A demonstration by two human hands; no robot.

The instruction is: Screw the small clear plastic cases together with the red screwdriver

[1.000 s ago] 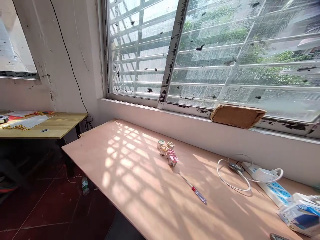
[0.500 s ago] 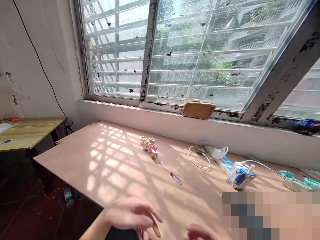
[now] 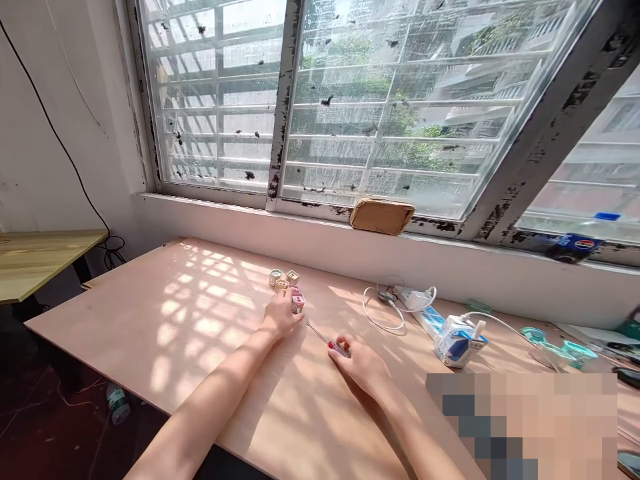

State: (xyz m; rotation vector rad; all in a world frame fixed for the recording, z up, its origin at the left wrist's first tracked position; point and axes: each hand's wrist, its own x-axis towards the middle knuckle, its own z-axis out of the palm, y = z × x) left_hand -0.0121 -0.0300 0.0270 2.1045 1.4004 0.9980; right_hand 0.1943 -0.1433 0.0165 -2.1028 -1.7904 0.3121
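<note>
Head view: the left hand (image 3: 280, 315) rests against a tight cluster of small square cups (image 3: 283, 283) near the middle of the plywood tabletop (image 3: 150, 347), its fingers partly curled at the pink-labelled cup (image 3: 299, 304); whether it has firm hold cannot be determined from this angle. The right hand (image 3: 361, 365) is half closed, with its fingertips at the red handle of a slim screwdriver (image 3: 336, 347), and a secure grip likewise cannot be confirmed. The thin steel shaft (image 3: 318, 331) points toward the left hand and ends just beside it. Risks: the cups stand touching, so a sideways knock could tip or scatter them; a slip of the shaft could strike the cups or the left hand; patches of sunlight (image 3: 210, 313) may obscure small parts.
</note>
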